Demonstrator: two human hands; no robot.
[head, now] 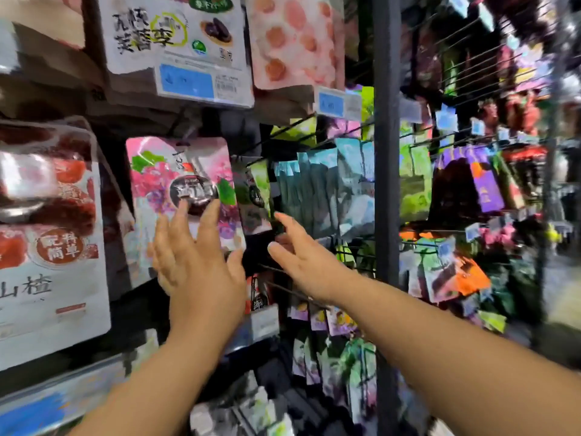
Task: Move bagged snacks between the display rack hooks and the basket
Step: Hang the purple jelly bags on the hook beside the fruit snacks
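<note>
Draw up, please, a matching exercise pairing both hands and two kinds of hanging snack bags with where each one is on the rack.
Things:
1. left hand
2. right hand
3. teal bags
4. purple bag

Places:
a. right of the black post
b. fingers spread in front of the pink bag
c. hanging just left of the black post
d. open, reaching between the pink bag and the teal bags

Pairs: 1-b, 2-d, 3-c, 4-a

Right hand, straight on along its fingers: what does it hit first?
Probably the narrow green-and-dark snack bag hanging just right of the pink bag. The right hand points up-left at its lower edge with its fingers open. Depth is unclear.
</note>
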